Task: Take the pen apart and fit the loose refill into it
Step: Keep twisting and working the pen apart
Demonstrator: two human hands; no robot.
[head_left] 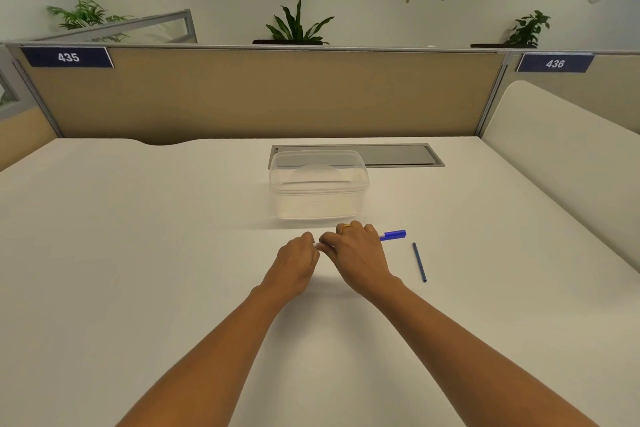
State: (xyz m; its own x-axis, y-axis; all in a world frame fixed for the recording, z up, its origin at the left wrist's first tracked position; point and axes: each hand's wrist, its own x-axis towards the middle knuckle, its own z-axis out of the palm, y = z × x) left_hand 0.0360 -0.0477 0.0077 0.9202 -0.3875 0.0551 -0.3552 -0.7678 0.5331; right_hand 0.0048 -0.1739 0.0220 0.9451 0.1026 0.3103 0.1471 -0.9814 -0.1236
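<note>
Beyond the pen point(393, 235), a clear container point(318, 184).

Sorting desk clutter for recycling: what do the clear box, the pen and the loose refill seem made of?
The box looks like glossy transparent plastic: the desk shows through its walls. The pen seems plastic too: its exposed end is opaque, shiny blue. The refill is a thin dark blue tube, probably matte plastic, though too small to be sure.

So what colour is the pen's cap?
Blue; the pen's cap sticks out past the right hand, head view.
</note>
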